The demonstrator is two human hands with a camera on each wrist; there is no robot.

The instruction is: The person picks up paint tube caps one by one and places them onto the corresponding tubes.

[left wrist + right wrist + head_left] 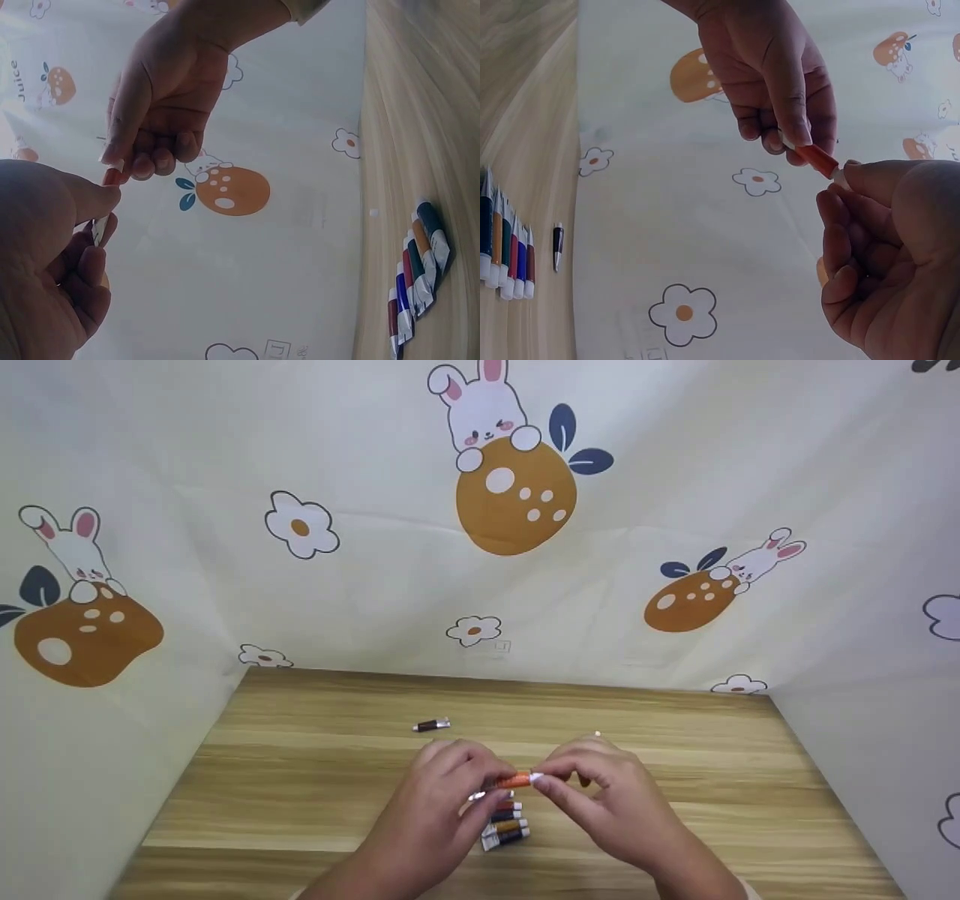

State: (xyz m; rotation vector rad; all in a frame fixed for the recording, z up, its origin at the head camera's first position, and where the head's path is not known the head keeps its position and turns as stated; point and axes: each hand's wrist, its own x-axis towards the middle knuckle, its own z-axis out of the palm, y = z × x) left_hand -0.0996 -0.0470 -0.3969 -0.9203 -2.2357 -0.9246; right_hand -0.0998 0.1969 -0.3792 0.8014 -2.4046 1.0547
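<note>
An orange paint tube [514, 780] is held level above the table between the two hands. My left hand [450, 795] pinches its body between thumb and fingers. At the other end, my right hand [611, 791] pinches the white cap [840, 178], which sits at the tube's neck. Below the hands, a row of paint tubes [420, 262] in several colours lies side by side on the table, partly hidden by the left hand in the head view. A dark paint tube [432, 725] lies apart, farther back.
The wood-grain table [315, 750] is enclosed by a pale printed cloth [375, 585] at the back and both sides. A small white piece [598, 733] lies on the table beyond the right hand.
</note>
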